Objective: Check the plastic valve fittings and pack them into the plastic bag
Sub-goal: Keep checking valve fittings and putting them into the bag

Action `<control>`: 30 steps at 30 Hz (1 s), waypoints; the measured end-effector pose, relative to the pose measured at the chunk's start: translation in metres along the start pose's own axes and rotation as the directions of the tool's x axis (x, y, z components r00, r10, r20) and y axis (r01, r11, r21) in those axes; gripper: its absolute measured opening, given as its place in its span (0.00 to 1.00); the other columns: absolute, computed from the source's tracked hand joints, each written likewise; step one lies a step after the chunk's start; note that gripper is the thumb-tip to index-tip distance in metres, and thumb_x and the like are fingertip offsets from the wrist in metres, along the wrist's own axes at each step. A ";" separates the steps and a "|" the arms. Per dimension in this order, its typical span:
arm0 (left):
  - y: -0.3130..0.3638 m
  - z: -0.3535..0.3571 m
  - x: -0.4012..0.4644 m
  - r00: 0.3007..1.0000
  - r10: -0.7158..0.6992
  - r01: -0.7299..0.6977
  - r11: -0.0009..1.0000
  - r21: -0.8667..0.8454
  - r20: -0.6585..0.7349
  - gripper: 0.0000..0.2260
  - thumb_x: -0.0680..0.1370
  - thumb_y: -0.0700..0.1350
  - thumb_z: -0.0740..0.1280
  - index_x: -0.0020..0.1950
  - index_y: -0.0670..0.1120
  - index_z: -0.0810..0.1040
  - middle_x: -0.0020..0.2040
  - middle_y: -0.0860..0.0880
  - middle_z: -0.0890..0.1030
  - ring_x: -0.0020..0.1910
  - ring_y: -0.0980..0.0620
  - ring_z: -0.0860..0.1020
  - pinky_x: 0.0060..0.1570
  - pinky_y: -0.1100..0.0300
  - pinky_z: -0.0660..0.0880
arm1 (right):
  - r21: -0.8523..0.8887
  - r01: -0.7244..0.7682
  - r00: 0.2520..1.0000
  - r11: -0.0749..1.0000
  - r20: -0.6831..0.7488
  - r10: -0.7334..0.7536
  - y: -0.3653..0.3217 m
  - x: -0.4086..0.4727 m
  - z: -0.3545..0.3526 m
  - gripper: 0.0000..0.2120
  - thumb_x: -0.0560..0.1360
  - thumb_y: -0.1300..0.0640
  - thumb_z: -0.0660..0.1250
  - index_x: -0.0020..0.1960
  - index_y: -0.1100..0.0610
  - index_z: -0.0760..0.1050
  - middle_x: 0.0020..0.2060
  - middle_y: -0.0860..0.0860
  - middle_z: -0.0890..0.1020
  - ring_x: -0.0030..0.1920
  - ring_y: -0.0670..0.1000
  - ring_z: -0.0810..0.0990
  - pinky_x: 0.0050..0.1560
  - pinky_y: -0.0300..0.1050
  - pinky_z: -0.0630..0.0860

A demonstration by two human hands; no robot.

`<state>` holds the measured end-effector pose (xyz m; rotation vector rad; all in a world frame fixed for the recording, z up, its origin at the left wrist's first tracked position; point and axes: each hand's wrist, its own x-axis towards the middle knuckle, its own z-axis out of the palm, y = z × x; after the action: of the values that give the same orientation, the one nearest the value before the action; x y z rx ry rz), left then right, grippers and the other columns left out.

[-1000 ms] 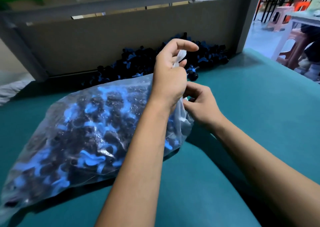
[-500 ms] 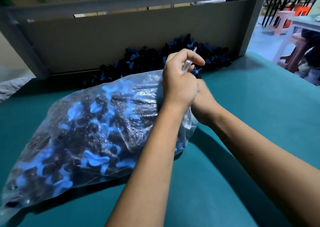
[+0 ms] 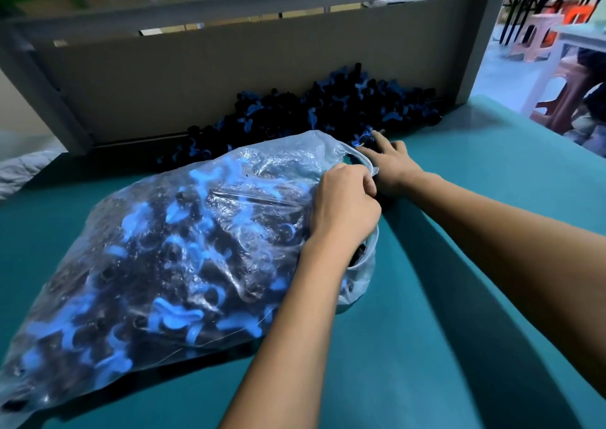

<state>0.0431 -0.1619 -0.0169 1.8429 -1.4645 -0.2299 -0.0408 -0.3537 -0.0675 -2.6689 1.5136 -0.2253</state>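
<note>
Spill risk at bag mouth

Plastic bag (image 3: 170, 251) lies on its side on the tabletop (image 3: 459, 297), nearly full of valve fittings (image 3: 177, 317), mouth facing right. Left hand (image 3: 344, 212) grips the mouth edge, fingers curled on the film. Right hand (image 3: 388, 159), fingers extended, reaches onto the loose pile (image 3: 328, 110) at the back. Slack grip or a tug likely lets fittings roll out. Versus 0.5 s ago: right hand has left the bag neck; mouth is lower.

free: teal tabletop (image 3: 459, 297) right | blocked: plastic bag (image 3: 164, 248) left, valve fittings (image 3: 328, 110), cardboard wall (image 3: 229, 77) behind
</note>
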 end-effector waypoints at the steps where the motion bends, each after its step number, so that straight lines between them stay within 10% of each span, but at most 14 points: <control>1: 0.000 0.000 0.000 1.000 -0.001 0.001 1.000 -0.013 0.000 0.14 0.69 0.33 0.62 0.37 0.53 0.77 0.46 0.50 0.77 0.44 0.44 0.76 0.37 0.56 0.67 | -0.004 0.009 0.999 1.000 0.037 -0.009 0.001 0.002 -0.002 0.30 0.79 0.52 0.64 0.78 0.41 0.59 0.81 0.48 0.47 0.76 0.60 0.53 0.74 0.59 0.64; 6: -0.003 0.001 0.001 0.999 0.026 -0.028 0.998 -0.059 -0.029 0.15 0.69 0.32 0.63 0.39 0.53 0.78 0.48 0.49 0.80 0.47 0.44 0.78 0.45 0.52 0.77 | 0.140 0.001 0.983 0.990 -0.181 0.024 0.001 -0.017 -0.007 0.15 0.75 0.55 0.69 0.61 0.54 0.80 0.66 0.56 0.69 0.62 0.62 0.73 0.62 0.54 0.75; 11: -0.004 0.004 0.004 0.983 0.048 -0.085 0.974 -0.209 -0.177 0.09 0.72 0.35 0.66 0.43 0.49 0.80 0.49 0.48 0.80 0.47 0.48 0.80 0.48 0.50 0.80 | 0.347 -0.124 0.870 0.930 -0.412 0.270 0.004 -0.060 0.000 0.14 0.70 0.48 0.74 0.36 0.55 0.73 0.35 0.52 0.79 0.44 0.59 0.77 0.38 0.48 0.69; 14: -0.003 0.005 0.004 0.969 0.063 -0.123 0.961 -0.246 -0.237 0.09 0.72 0.35 0.66 0.42 0.48 0.81 0.47 0.50 0.79 0.44 0.52 0.79 0.46 0.51 0.80 | 0.330 -0.143 0.799 0.933 -0.518 0.306 0.005 -0.069 0.000 0.21 0.66 0.44 0.76 0.47 0.55 0.70 0.47 0.53 0.74 0.53 0.59 0.71 0.43 0.49 0.70; 18: -0.006 0.006 0.004 0.967 0.082 -0.141 0.962 -0.234 -0.243 0.09 0.72 0.35 0.66 0.41 0.48 0.80 0.47 0.50 0.79 0.43 0.52 0.79 0.46 0.50 0.80 | 0.235 -0.105 0.957 0.966 -0.239 0.162 0.003 -0.066 -0.003 0.27 0.73 0.44 0.73 0.69 0.49 0.71 0.60 0.57 0.75 0.63 0.62 0.69 0.60 0.56 0.73; 22: -0.005 0.005 0.004 0.965 0.094 -0.154 0.958 -0.240 -0.244 0.08 0.71 0.35 0.66 0.43 0.47 0.81 0.47 0.50 0.79 0.44 0.52 0.79 0.47 0.50 0.80 | 0.423 -0.030 0.930 0.906 -0.320 0.180 0.004 -0.072 -0.007 0.08 0.77 0.58 0.69 0.55 0.54 0.82 0.49 0.56 0.85 0.51 0.57 0.81 0.49 0.43 0.72; 27: -0.005 0.004 0.002 0.975 0.098 -0.146 0.958 -0.246 -0.197 0.11 0.72 0.34 0.66 0.49 0.47 0.81 0.51 0.49 0.79 0.47 0.51 0.79 0.50 0.50 0.80 | 0.833 -0.003 0.886 0.553 -0.255 0.388 0.009 -0.102 -0.006 0.11 0.80 0.61 0.64 0.45 0.52 0.82 0.36 0.48 0.84 0.35 0.45 0.79 0.45 0.42 0.75; 30: -0.004 0.004 0.002 0.977 0.100 -0.141 0.966 -0.219 -0.188 0.12 0.72 0.34 0.66 0.50 0.47 0.81 0.52 0.49 0.80 0.47 0.50 0.79 0.52 0.51 0.79 | 0.650 0.075 0.928 0.756 -0.324 0.186 0.008 -0.114 -0.005 0.08 0.78 0.58 0.69 0.56 0.50 0.81 0.47 0.49 0.80 0.40 0.44 0.78 0.51 0.42 0.73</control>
<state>0.0450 -0.1654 -0.0214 1.5415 -1.3609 -0.1651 -0.1063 -0.2600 -0.0740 -2.0676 1.2530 -1.0946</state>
